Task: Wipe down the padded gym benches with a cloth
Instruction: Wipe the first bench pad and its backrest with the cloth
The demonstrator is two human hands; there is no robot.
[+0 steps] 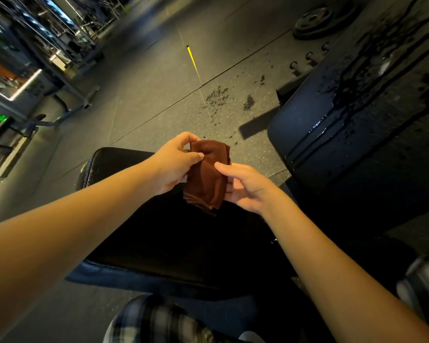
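A folded brown cloth point(207, 173) is held between both hands, above the black padded seat point(159, 233) of a gym bench. My left hand point(176, 164) pinches the cloth's upper left edge between thumb and fingers. My right hand point(245, 188) grips its right side, thumb on top and fingers underneath. To the right rises the bench's dark padded backrest point(362, 125), streaked and beaded with liquid that shines along its seam.
Grey speckled rubber floor point(146, 95) with dark wet spots lies beyond the seat. A weight plate point(317, 22) lies on the floor at top right. Metal racks and machine frames point(42, 58) line the left side. My plaid-clad knee point(154, 323) shows at the bottom.
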